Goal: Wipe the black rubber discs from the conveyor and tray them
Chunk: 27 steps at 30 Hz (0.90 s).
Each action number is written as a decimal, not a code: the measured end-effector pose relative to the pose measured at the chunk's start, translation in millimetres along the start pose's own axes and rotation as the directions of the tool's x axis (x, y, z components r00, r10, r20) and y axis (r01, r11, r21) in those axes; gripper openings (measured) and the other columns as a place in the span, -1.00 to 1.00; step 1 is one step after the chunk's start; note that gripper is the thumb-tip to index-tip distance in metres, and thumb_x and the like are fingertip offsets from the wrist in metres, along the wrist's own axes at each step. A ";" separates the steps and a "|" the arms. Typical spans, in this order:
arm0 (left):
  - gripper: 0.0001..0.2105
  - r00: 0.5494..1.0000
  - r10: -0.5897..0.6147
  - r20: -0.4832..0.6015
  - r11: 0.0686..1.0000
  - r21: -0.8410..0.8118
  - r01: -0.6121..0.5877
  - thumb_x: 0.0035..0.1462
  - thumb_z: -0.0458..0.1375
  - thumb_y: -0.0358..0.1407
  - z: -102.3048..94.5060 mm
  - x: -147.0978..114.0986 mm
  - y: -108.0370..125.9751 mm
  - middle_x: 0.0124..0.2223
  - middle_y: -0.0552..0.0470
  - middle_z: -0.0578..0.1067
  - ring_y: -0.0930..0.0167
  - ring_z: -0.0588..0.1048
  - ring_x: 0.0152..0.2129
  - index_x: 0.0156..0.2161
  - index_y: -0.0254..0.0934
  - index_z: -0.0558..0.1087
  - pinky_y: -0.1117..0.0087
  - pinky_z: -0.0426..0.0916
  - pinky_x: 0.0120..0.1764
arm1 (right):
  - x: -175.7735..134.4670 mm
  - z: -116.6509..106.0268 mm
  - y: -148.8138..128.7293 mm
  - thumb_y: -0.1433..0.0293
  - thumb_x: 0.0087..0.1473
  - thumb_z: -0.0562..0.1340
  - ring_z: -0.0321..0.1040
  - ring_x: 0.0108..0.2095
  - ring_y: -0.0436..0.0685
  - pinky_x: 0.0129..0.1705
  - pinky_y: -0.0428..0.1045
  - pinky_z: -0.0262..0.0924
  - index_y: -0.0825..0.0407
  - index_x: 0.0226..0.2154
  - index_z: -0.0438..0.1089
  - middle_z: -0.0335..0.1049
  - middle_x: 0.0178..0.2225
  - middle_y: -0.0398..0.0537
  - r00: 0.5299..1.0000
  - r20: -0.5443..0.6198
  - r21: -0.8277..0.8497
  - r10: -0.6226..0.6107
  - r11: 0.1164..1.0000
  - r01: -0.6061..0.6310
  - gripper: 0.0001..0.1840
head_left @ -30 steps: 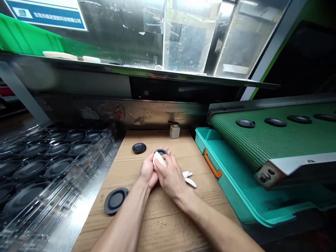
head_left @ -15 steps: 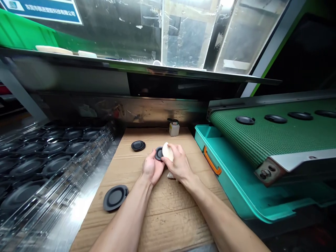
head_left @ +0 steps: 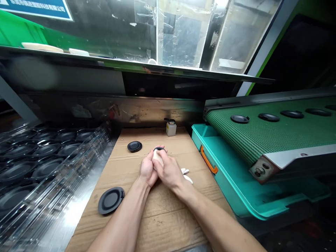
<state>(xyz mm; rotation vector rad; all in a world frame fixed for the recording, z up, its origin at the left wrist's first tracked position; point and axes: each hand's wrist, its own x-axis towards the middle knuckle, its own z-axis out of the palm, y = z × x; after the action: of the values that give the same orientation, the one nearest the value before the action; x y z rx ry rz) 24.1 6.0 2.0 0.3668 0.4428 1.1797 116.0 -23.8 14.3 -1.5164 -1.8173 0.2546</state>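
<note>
My left hand point(head_left: 147, 170) is closed around a round black plastic part point(head_left: 158, 148) with a raised rim, of which only the far edge shows. In my right hand point(head_left: 171, 174) is a cream-white round pad point(head_left: 158, 159), pressed against the face of that part. The fingers of both hands overlap and hide most of both things. On the cardboard sheet point(head_left: 168, 224) two similar black parts lie flat: a smaller one point(head_left: 134, 146) beyond my left hand and a larger one point(head_left: 111, 200) by my left forearm. Small white pieces point(head_left: 187, 176) lie just right of my right wrist.
A small white bottle point(head_left: 171, 128) with a dark cap stands at the cardboard's far edge. Clear trays point(head_left: 52, 185) of black parts fill the left. To the right, a green conveyor belt point(head_left: 283, 136) carries several black parts above a teal bin point(head_left: 231, 189).
My right hand has brought the white pad left and down onto the black part, which it now mostly covers. The white pieces by the wrist show more. The view has shifted slightly.
</note>
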 end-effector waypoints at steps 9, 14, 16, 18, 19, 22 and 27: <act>-0.67 0.990 -0.117 -0.085 0.987 -0.125 0.106 0.30 -0.12 -0.26 3.4 -2.3 14.6 -0.15 -0.29 0.49 0.26 0.52 -0.25 -0.06 -0.46 0.37 0.20 0.50 -0.18 | 16.3 -24.3 38.7 0.12 0.20 0.08 0.41 -0.28 0.16 -0.27 -0.03 0.20 -0.04 -0.05 0.31 0.50 -0.24 -0.01 0.927 -0.292 0.156 0.233 0.968 -0.194 -0.64; -0.60 0.976 -0.170 -0.132 0.960 -0.247 0.134 0.32 -0.17 -0.20 2.5 -1.0 20.2 -0.21 -0.30 0.47 0.25 0.51 -0.27 0.02 -0.53 0.27 0.19 0.53 -0.23 | 16.2 -27.4 46.8 0.12 0.16 0.12 0.40 -0.27 0.17 -0.23 -0.01 0.21 0.03 -0.11 0.35 0.49 -0.26 0.03 0.893 -0.356 0.239 0.276 0.950 -0.199 -0.62; -0.59 0.976 -0.172 -0.133 0.959 -0.248 0.135 0.32 -0.18 -0.19 1.7 0.1 20.0 -0.20 -0.32 0.46 0.24 0.50 -0.27 0.02 -0.54 0.27 0.18 0.53 -0.24 | 14.5 -28.3 41.2 0.10 0.15 0.12 0.39 -0.33 0.15 -0.28 -0.02 0.21 0.02 -0.11 0.36 0.49 -0.30 -0.01 0.900 -0.343 0.269 0.268 0.946 -0.180 -0.61; -0.59 0.977 -0.167 -0.136 0.962 -0.241 0.131 0.32 -0.19 -0.19 0.6 1.1 19.6 -0.20 -0.32 0.46 0.24 0.51 -0.27 0.00 -0.53 0.27 0.18 0.53 -0.24 | 12.4 -29.9 33.3 0.09 0.16 0.12 0.38 -0.39 0.12 -0.35 -0.04 0.19 0.00 -0.11 0.35 0.48 -0.36 -0.07 0.911 -0.321 0.294 0.260 0.941 -0.165 -0.61; -0.60 0.977 -0.165 -0.136 0.963 -0.236 0.129 0.32 -0.19 -0.20 0.0 1.6 19.3 -0.20 -0.32 0.47 0.24 0.51 -0.27 -0.01 -0.53 0.28 0.18 0.53 -0.23 | 11.3 -30.5 29.3 0.09 0.16 0.11 0.38 -0.42 0.11 -0.38 -0.06 0.17 -0.01 -0.12 0.35 0.48 -0.39 -0.09 0.917 -0.306 0.303 0.257 0.939 -0.162 -0.62; -0.61 0.980 -0.151 -0.128 0.970 -0.209 0.122 0.33 -0.19 -0.20 -2.2 3.0 16.5 -0.21 -0.28 0.48 0.27 0.52 -0.27 -0.05 -0.51 0.31 0.21 0.52 -0.19 | 7.7 -30.2 20.0 0.09 0.17 0.10 0.38 -0.45 0.08 -0.43 -0.08 0.16 -0.02 -0.12 0.36 0.46 -0.44 -0.13 0.939 -0.243 0.310 0.243 0.937 -0.162 -0.63; -0.63 0.997 -0.051 -0.059 0.996 0.067 0.055 0.31 -0.11 -0.15 -4.5 5.0 2.5 -0.19 -0.23 0.52 0.30 0.53 -0.26 -0.16 -0.43 0.40 0.27 0.48 -0.17 | 3.9 -26.4 18.3 0.14 0.11 0.18 0.39 -0.42 0.05 -0.40 -0.10 0.19 -0.05 -0.18 0.41 0.48 -0.40 -0.17 0.993 0.020 0.212 0.121 0.970 -0.122 -0.70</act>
<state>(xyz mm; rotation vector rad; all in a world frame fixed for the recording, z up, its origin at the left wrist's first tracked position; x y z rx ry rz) 21.4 11.7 -1.3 0.3785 0.5410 1.1281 147.0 -23.1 23.9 -1.4767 -1.6461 0.4982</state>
